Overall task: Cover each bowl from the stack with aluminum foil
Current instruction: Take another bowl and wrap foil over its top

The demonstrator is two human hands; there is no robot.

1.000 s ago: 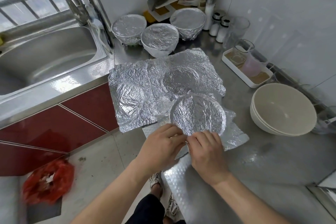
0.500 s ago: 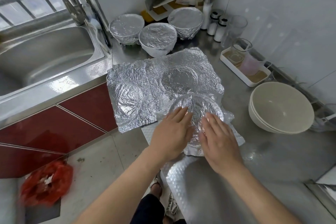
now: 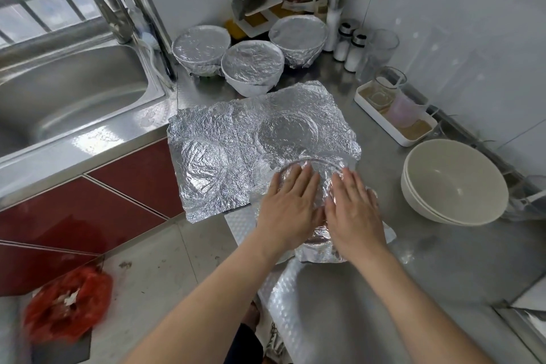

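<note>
Pressing flat, the left hand (image 3: 291,204) and right hand (image 3: 353,210) are laid open-fingered on the foil sheet (image 3: 320,167) at centre frame on the desk (image 3: 443,260). The sheet is judged light, crease-prone and easily torn; it is best taken by its edges.

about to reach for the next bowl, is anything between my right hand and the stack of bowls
Nothing visible. The right hand lies flat on the foil sheet, and only bare steel counter separates it from the stack of bowls. The white tray sits farther back, off that line.
</note>
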